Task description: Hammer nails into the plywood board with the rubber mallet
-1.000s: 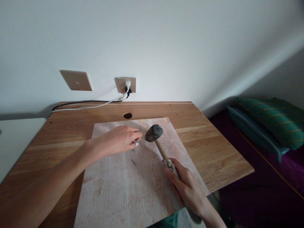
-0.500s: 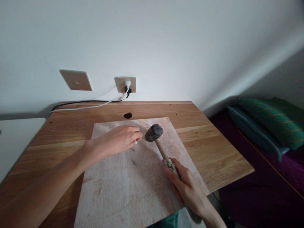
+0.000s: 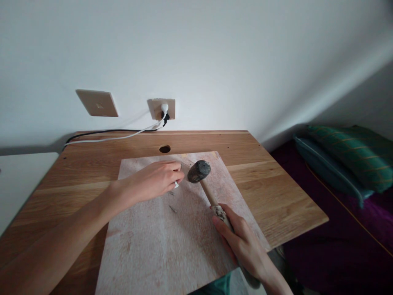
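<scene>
A pale, worn board [image 3: 172,241] lies on a wooden desk [image 3: 270,196]. My right hand [image 3: 242,243] is wrapped round the wooden handle of a hammer [image 3: 199,172], whose dark head rests low over the board's far part. My left hand [image 3: 156,180] is just left of the hammer head, fingers pinched together near the board. What they pinch is too small to make out. A small nail [image 3: 172,209] lies flat on the board between my hands.
On the wall are a switch plate [image 3: 97,103] and a socket [image 3: 162,108] with white and black cables running left along the desk's back edge. A round cable hole [image 3: 165,149] is in the desk. A green cushion [image 3: 350,157] lies at the right.
Hardly anything has moved. My left hand's fingers have shifted slightly near the hammer head; the hammer stays where it was.
</scene>
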{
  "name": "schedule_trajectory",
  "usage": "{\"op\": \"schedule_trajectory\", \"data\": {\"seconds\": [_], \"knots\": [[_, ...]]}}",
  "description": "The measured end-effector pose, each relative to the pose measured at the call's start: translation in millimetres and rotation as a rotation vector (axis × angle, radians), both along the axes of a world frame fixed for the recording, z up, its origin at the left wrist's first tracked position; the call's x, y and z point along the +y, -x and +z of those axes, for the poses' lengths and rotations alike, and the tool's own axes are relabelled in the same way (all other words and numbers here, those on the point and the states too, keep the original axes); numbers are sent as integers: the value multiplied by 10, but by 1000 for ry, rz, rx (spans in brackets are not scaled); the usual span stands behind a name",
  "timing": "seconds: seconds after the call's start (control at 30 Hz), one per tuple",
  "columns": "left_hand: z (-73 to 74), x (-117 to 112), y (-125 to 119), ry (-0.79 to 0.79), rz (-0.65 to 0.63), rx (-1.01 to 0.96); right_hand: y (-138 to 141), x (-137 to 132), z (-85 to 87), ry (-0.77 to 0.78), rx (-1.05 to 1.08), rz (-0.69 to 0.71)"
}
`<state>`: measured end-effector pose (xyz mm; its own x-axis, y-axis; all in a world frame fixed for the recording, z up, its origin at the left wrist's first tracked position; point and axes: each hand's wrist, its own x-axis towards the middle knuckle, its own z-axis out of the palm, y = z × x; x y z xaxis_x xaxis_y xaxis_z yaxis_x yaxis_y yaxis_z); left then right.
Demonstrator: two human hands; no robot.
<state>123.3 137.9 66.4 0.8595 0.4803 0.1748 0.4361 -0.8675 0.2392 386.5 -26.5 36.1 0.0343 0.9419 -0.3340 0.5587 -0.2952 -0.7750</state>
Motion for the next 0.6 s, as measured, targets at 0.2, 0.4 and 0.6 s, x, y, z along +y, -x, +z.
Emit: {"op": "schedule_trajectory", "data": {"seconds": [0.2, 0.4, 0.6], "knots": [[-44, 2, 7, -38, -5, 60, 10, 12, 15, -41, 7, -8], [-57, -7, 0, -60, 34, 94, 24, 20, 14, -41, 52, 0], [-59, -8, 6, -19, 44, 94, 21, 26, 23, -77, -6, -8]]}}
